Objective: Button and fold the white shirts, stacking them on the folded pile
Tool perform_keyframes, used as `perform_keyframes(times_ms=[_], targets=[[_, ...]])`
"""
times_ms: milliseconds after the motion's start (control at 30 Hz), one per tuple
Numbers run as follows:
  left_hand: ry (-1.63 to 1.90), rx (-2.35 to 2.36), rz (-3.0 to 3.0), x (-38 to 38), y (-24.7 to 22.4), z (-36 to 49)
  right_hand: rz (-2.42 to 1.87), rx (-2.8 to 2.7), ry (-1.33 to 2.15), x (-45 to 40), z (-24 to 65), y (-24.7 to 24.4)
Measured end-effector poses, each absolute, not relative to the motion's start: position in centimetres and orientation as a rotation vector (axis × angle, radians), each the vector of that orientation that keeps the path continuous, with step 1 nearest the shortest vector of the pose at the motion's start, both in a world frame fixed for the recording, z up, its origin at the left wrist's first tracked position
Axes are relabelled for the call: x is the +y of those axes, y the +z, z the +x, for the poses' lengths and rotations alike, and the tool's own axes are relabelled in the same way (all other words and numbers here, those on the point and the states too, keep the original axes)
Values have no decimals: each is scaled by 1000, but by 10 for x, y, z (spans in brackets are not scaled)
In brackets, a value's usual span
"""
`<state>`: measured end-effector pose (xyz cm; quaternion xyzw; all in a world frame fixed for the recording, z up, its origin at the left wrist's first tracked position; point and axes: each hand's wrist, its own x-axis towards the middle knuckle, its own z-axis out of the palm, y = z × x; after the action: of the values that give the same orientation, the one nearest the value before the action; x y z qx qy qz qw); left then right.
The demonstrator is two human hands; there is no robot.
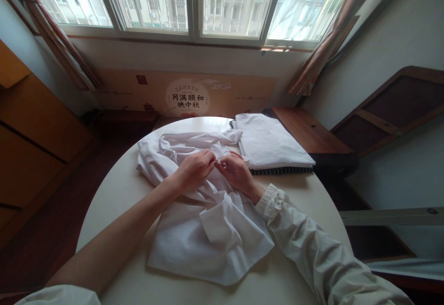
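A crumpled white shirt (215, 249) lies spread over the middle of the round table, its cloth bunched towards the far side. My left hand (197, 168) is closed on the shirt, fingertips pinching the cloth near its centre. Right beside it, my right hand (237, 171) pinches the same spot from the other side, the two sets of fingertips almost touching. What exactly sits between the fingertips, perhaps a small part of the shirt, is too small to make out. A folded white garment (274, 140) lies just beyond my right hand.
The cream round table (114, 231) has a curved edge on both sides. Under the folded garment shows a dark striped cloth (282, 171). A brown wooden surface (308, 131) stands behind at right, a wooden cabinet (31, 138) at left. Windows (156, 4) and a printed banner (243, 87) are ahead.
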<state>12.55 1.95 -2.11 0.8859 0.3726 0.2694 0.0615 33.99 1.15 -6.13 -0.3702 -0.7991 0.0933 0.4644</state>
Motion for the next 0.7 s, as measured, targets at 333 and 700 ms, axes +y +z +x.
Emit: perform_keyframes(times_ms=[333,700], targets=[[925,756,2362,25,-21,108,-895,-1943,271,10,340,-61],[900,767,2001,15,-17,115,-949,-2038,101,3,342,-51]])
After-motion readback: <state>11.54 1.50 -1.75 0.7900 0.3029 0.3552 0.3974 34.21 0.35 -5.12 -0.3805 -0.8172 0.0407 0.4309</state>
